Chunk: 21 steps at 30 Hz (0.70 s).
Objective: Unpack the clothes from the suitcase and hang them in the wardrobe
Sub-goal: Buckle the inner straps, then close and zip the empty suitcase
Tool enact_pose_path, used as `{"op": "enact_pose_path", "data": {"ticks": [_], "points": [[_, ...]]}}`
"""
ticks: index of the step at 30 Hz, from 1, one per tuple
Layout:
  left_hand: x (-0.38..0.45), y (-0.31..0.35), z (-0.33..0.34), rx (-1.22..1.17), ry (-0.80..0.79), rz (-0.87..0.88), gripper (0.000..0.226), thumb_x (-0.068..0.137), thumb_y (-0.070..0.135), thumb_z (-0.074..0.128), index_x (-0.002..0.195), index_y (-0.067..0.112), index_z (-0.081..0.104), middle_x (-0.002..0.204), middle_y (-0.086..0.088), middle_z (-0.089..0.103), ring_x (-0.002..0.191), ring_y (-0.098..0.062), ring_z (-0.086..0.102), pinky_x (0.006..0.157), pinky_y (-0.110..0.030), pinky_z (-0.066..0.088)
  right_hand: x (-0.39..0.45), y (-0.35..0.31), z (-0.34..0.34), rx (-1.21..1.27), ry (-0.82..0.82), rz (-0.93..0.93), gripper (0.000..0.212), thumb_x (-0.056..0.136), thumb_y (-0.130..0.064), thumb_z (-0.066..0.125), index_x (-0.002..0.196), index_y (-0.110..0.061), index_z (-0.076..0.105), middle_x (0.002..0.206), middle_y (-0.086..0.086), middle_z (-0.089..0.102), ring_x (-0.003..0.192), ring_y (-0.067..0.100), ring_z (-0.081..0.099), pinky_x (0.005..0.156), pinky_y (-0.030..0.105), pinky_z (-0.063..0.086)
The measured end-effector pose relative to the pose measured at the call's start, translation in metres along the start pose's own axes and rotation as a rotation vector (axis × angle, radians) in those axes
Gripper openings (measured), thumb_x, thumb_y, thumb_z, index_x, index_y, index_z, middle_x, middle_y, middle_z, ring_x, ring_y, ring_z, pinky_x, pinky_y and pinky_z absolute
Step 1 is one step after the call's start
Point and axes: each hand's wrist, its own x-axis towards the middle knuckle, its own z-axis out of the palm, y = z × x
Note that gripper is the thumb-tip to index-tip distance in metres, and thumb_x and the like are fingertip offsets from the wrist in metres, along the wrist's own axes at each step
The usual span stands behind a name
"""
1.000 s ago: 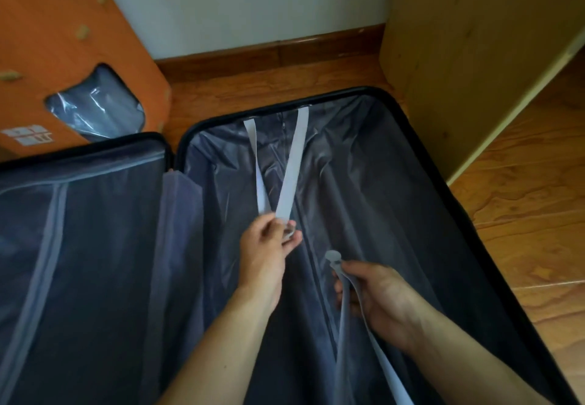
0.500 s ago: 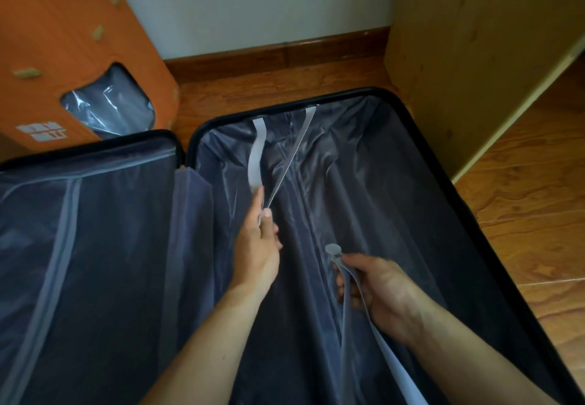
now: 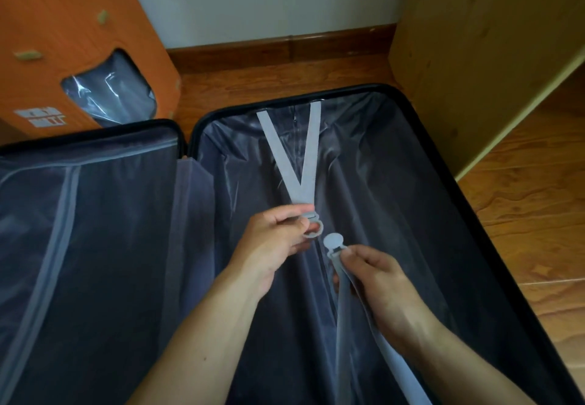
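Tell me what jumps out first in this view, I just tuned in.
Two hands meet mid-frame over the open suitcase: the left hand pinches the ring buckle ending the V-shaped strap, and the right hand holds the round clasp just below it, not yet joined. An orange box stands at the upper left, pale wooden furniture at the upper right.

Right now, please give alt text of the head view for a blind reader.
Over an open suitcase, the left hand pinches the ring buckle and the right hand the round clasp, not joined. No clothes are visible.
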Motion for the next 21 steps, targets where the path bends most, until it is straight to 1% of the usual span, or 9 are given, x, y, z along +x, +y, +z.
{"op": "enact_pose_path", "data": {"ticks": [2,3,4,7,11,13,15,18,21], "points": [[0.001,-0.002,0.002,0.083,0.000,0.024,0.024,0.100,0.003,0.059,0.105,0.018,0.077,0.098,-0.009,0.078,0.095,-0.019,0.075,0.092,-0.034,0.059,-0.008,-0.002,0.002,-0.040,0.021,-0.079,0.031,0.102,-0.029,0.054,0.080,-0.020,0.073,0.075,0.003,0.069,0.070,0.009,0.064,0.068,0.021,0.049],[0.002,-0.004,0.003,0.106,-0.010,0.029,0.024,0.101,0.004,0.058,0.104,0.018,0.077,0.097,-0.008,0.078,0.095,-0.019,0.075,0.093,-0.033,0.058,-0.010,-0.003,0.003,-0.060,0.016,-0.100,0.032,0.102,-0.029,0.053,0.079,-0.020,0.072,0.073,0.001,0.068,0.068,0.008,0.062,0.066,0.019,0.048],[0.001,-0.005,0.004,0.093,-0.028,0.026,0.024,0.102,0.005,0.056,0.106,0.017,0.077,0.098,-0.009,0.078,0.096,-0.019,0.075,0.092,-0.032,0.058,-0.011,-0.004,0.003,-0.077,0.010,-0.109,0.032,0.102,-0.029,0.053,0.078,-0.019,0.072,0.070,-0.001,0.066,0.066,0.007,0.060,0.064,0.018,0.047],[-0.002,-0.005,0.008,-0.080,-0.082,-0.030,0.023,0.103,0.003,0.052,0.113,0.009,0.072,0.104,-0.014,0.077,0.098,-0.021,0.075,0.082,-0.028,0.061,-0.010,-0.001,0.003,-0.119,0.023,-0.095,0.032,0.102,-0.029,0.053,0.078,-0.017,0.070,0.066,-0.003,0.063,0.061,0.006,0.055,0.057,0.015,0.044],[-0.004,-0.005,0.006,-0.177,-0.106,-0.047,0.023,0.103,0.005,0.051,0.117,0.007,0.070,0.105,-0.015,0.077,0.102,-0.023,0.074,0.084,-0.029,0.061,-0.009,0.005,0.006,-0.074,0.022,-0.045,0.031,0.103,-0.026,0.053,0.079,-0.015,0.070,0.068,-0.003,0.063,0.064,0.005,0.059,0.062,0.014,0.048],[-0.004,-0.008,0.005,-0.150,-0.099,-0.036,0.023,0.103,0.005,0.052,0.117,0.009,0.070,0.105,-0.014,0.077,0.102,-0.021,0.074,0.082,-0.026,0.060,-0.008,0.005,0.009,-0.059,0.000,-0.041,0.030,0.103,-0.027,0.053,0.082,-0.016,0.072,0.070,-0.002,0.065,0.068,0.008,0.061,0.068,0.019,0.051],[-0.005,-0.012,0.008,-0.110,-0.087,-0.017,0.024,0.103,0.005,0.053,0.115,0.011,0.072,0.107,-0.012,0.077,0.102,-0.020,0.074,0.081,-0.024,0.059,-0.005,0.002,0.010,-0.044,-0.011,-0.061,0.028,0.103,-0.028,0.052,0.088,-0.018,0.074,0.074,-0.002,0.068,0.070,0.008,0.063,0.071,0.022,0.053],[-0.004,-0.015,0.008,-0.090,-0.057,0.012,0.025,0.102,0.004,0.054,0.114,0.013,0.074,0.108,-0.010,0.077,0.103,-0.022,0.073,0.086,-0.028,0.059,-0.001,-0.004,0.013,-0.032,-0.014,-0.099,0.027,0.104,-0.027,0.052,0.092,-0.018,0.074,0.075,-0.002,0.070,0.069,0.005,0.063,0.068,0.017,0.049],[-0.005,-0.012,0.007,-0.104,-0.100,-0.030,0.025,0.102,0.003,0.053,0.115,0.011,0.073,0.107,-0.012,0.077,0.102,-0.023,0.074,0.086,-0.029,0.060,0.000,-0.002,0.014,-0.040,-0.001,-0.136,0.026,0.104,-0.024,0.051,0.095,-0.018,0.075,0.081,-0.001,0.073,0.076,0.006,0.067,0.074,0.020,0.050]]}}
